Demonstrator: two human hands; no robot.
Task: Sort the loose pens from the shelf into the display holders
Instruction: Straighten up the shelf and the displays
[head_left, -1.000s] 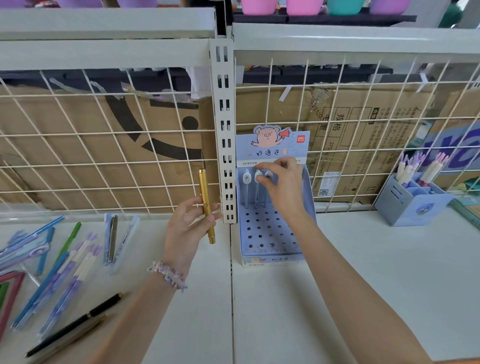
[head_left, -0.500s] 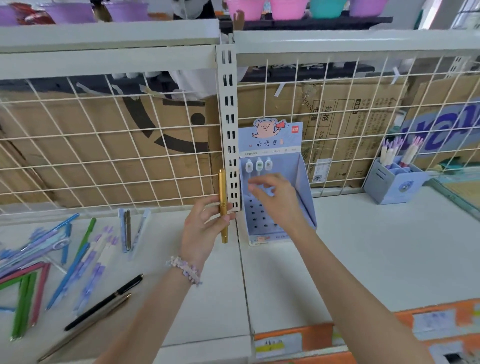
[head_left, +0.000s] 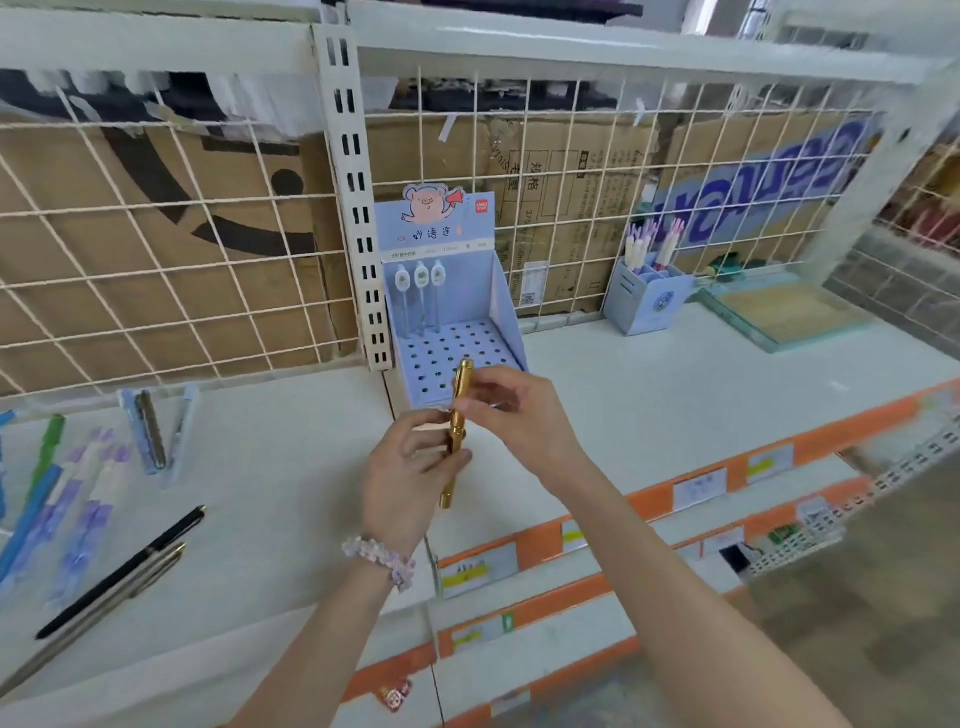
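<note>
We hold the gold pen (head_left: 457, 431) nearly upright in front of us, just ahead of the blue display box (head_left: 506, 312), so that both hands can work on it above the shelf (head_left: 649, 384) rather than on it. Our left hand (head_left: 410, 467) curls its fingers round the lower barrel to steady it, while our right hand (head_left: 514, 410) pinches the upper part near the cap, likely to take it over or to turn it tip-down for a hole. The box sits at twelve o'clock from the pen, its drilled floor tilted toward us so the holes are easy to reach; three white-topped pens (head_left: 421, 296) already stand in its back row. At two o'clock, well apart, a small blue pen cup (head_left: 644, 306) holds a few more. At nine o'clock the loose pens (head_left: 83, 483) lie flat on the shelf, waiting, with a black pen (head_left: 124, 569) nearest us at eight o'clock.
</note>
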